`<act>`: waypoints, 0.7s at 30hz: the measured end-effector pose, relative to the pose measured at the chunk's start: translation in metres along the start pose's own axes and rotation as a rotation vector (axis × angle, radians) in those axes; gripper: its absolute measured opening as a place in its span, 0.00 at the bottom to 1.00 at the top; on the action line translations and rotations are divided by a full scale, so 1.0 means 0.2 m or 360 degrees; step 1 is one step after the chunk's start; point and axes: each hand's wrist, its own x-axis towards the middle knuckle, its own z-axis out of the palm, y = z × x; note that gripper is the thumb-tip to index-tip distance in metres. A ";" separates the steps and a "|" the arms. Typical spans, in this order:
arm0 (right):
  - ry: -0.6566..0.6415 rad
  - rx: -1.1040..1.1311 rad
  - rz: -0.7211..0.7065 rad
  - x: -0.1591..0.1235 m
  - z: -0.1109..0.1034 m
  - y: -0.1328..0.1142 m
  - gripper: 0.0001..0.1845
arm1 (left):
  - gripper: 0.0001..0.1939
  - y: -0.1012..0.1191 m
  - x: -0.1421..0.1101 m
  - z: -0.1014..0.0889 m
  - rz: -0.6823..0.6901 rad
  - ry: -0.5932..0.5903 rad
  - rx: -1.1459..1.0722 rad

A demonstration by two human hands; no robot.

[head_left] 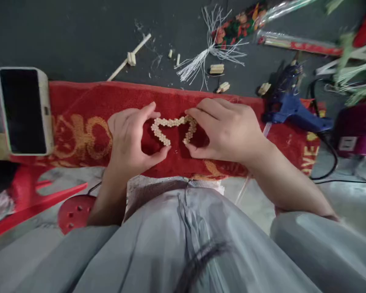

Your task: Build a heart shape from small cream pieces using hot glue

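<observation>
A pale, cream-coloured chain of small flower-like pieces (170, 122) is bent into an open loop over the red cloth (79, 97). Its two ends point toward my body with a gap between them. My left hand (131, 138) grips the left side, thumb at the lower left end and fingers near the upper corner. On the other side my right hand (222, 126) has its thumb at the lower right end and its fingers over the upper right bend. Those fingers partly cover the chain.
A phone-like device (22, 112) lies at the left. To the right rests a blue glue gun (293, 110) with a black cable. White threads (198, 63), small cream bundles (216, 68) and a thin stick (122, 67) lie on the dark table (79, 32).
</observation>
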 end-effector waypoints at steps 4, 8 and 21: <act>-0.0021 0.0028 0.0029 0.00 0.00 0.00 0.27 | 0.37 -0.01 -0.01 0.01 0.0041 0.0011 0.0011; -0.0068 0.0038 0.0046 0.00 0.00 0.00 0.28 | 0.38 -0.01 -0.02 0.02 0.0000 -0.0023 -0.0023; -0.0147 0.0021 0.0074 0.01 -0.01 0.00 0.29 | 0.38 0.02 -0.03 0.03 -0.0069 0.0064 0.0066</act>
